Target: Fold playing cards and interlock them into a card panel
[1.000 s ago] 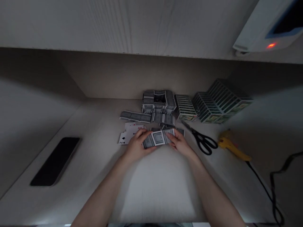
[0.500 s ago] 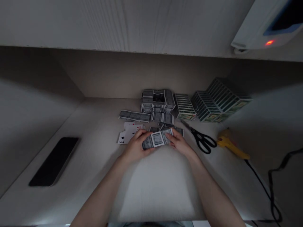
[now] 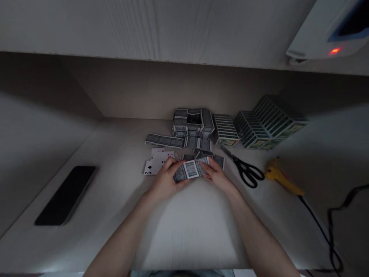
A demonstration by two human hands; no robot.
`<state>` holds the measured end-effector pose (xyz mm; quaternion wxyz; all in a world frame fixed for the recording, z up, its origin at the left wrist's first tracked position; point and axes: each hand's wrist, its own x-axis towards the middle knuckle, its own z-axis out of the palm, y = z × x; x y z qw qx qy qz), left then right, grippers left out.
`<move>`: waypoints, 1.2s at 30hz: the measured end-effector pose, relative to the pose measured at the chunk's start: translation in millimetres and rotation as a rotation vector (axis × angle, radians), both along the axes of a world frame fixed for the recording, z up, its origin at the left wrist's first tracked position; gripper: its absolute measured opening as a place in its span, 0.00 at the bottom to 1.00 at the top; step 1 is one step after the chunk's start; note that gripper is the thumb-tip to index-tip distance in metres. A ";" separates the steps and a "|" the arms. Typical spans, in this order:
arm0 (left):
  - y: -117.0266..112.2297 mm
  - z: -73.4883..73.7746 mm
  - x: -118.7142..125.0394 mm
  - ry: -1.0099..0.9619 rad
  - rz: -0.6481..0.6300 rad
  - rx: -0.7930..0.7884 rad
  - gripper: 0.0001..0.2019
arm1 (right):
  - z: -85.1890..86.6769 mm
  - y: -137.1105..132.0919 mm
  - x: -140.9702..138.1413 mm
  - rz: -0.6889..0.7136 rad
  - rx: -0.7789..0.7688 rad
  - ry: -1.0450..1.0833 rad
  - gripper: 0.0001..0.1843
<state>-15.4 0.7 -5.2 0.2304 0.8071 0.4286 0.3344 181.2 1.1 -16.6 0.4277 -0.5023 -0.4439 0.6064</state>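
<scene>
Between my hands is a folded playing card piece (image 3: 191,169), patterned grey with a white-bordered middle panel. My left hand (image 3: 165,177) grips its left end, thumb on top. At the other end, my right hand (image 3: 216,173) pinches it, thumb across the face. Loose face-up playing cards (image 3: 157,164), one a two of spades, lie just beyond my left hand. More grey folded card pieces (image 3: 198,143) and a long card strip (image 3: 163,141) lie behind. A hollow block built from cards (image 3: 180,121) stands against the back wall.
Slatted card structures (image 3: 226,129) (image 3: 271,123) stand at the back right. Black-handled scissors (image 3: 248,171) lie right of my right hand, then a yellow glue gun (image 3: 284,182) with a black cord (image 3: 330,231). A phone (image 3: 66,195) lies at left. A shelf (image 3: 184,34) overhangs the back.
The hands and the card piece have hardly moved. The whole view has shifted very slightly.
</scene>
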 end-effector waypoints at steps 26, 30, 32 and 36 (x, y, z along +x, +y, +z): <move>-4.8 -9.6 7.0 -0.034 -0.025 -0.006 0.27 | -3.9 -7.3 -12.5 0.050 0.045 -0.024 0.17; -3.9 -10.4 7.1 -0.054 -0.030 -0.010 0.27 | -4.0 -7.8 -13.1 0.030 0.036 0.031 0.17; -3.7 -10.8 7.2 -0.066 -0.030 -0.008 0.28 | -3.5 -8.8 -14.3 0.021 0.022 0.053 0.17; -4.3 -10.8 7.0 -0.068 -0.036 -0.003 0.27 | -1.6 -11.8 -16.4 0.012 -0.007 0.058 0.16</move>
